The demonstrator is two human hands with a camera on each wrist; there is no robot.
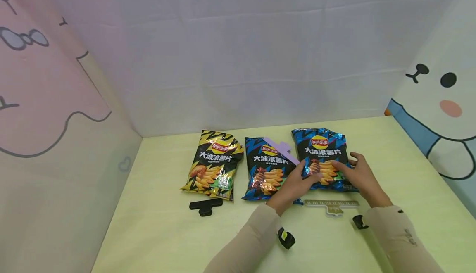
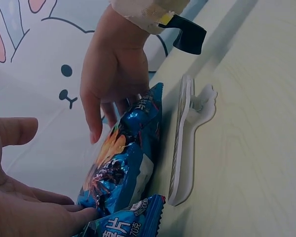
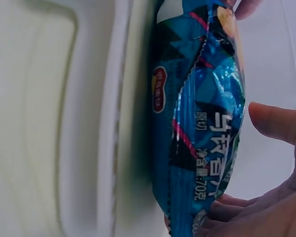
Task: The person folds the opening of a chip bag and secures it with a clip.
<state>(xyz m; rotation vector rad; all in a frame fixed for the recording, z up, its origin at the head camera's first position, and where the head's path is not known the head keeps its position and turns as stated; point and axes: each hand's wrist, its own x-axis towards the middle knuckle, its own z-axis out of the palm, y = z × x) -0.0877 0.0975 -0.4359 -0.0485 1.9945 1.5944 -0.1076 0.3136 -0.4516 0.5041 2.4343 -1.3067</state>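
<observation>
A black clip (image 1: 205, 206) and a clear clip (image 1: 332, 207) lie nearest on the table (image 1: 156, 240). Beyond, the left hand (image 1: 293, 186) and right hand (image 1: 360, 179), thumbs apart from fingers, touch opposite sides of the right blue bag (image 1: 320, 155). A purple clip (image 1: 279, 148) crosses the left blue bag (image 1: 262, 169), beside a yellow bag (image 1: 215, 165).

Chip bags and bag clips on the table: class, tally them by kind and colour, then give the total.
Blue Lay's chip bags: 2
Yellow Lay's chip bag: 1
Black bag clip: 1
Lavender bag clip: 1
Whitish bag clip: 1
Total: 6
</observation>
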